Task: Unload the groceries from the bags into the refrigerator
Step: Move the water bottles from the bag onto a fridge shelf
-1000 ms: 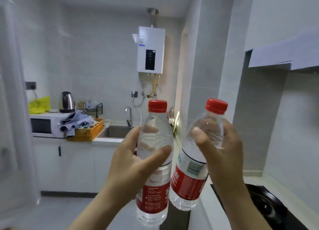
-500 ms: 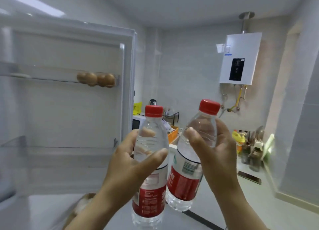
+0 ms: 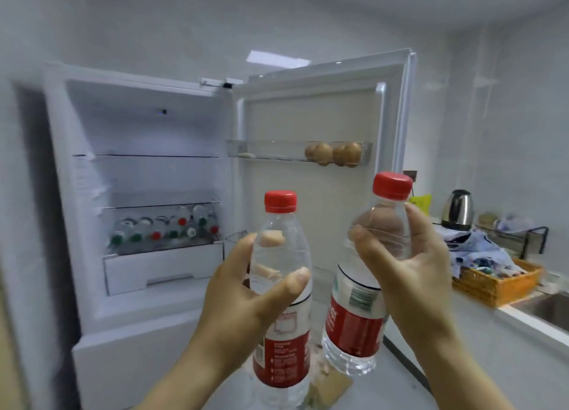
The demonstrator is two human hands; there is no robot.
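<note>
Partly done, seemingly. In the open refrigerator (image 3: pixel 147 178), stored bottles (image 3: pixel 166 228) on a low shelf. Gripped in the left hand (image 3: pixel 243 305), first water bottle (image 3: pixel 286 342), upright; beside it second water bottle (image 3: pixel 354 317), tilted, in the right hand (image 3: pixel 412 280)'s grip. Neither shelved yet.

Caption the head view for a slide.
Left hand grips the left bottle, right hand the right bottle, facing the open fridge; eggs in door.
</note>
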